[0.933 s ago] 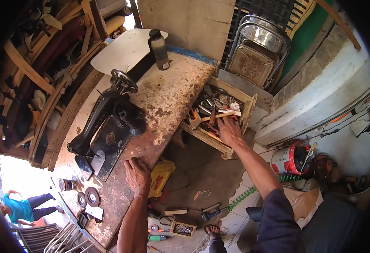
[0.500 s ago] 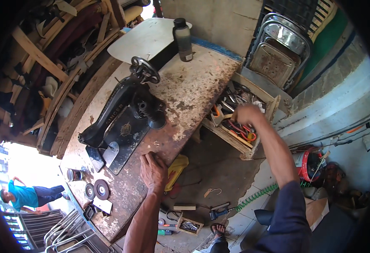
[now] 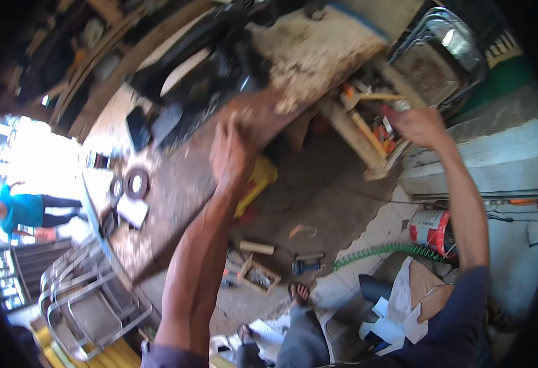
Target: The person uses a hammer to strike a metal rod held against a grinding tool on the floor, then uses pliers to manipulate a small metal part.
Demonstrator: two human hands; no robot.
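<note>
My left hand (image 3: 231,152) lies on the front edge of the worn, paint-stained table (image 3: 180,184), fingers stretched forward and holding nothing. Over the right side of a pulled-out wooden drawer (image 3: 350,134), my right hand (image 3: 421,127) has its fingers closed, and a blurred red piece shows at the fingertips. What that piece is cannot be made out. Around it in the drawer lie an orange-yellow strip-like tool (image 3: 379,96) and other mixed hand tools. A black sewing machine (image 3: 186,55) stands on the table beyond my left hand, smeared by motion.
Two dark discs (image 3: 137,183) lie at the table's left end. Metal folding chairs (image 3: 97,316) stand lower left, near a person in blue (image 3: 23,208). On the floor are a small wooden box (image 3: 258,276), a green coiled hose (image 3: 379,250) and a red-and-white bucket (image 3: 429,232).
The view has tilted downward and blurred. My right hand has shifted toward the drawer's right side, with something red now at its fingers. My left hand still rests on the table edge.
</note>
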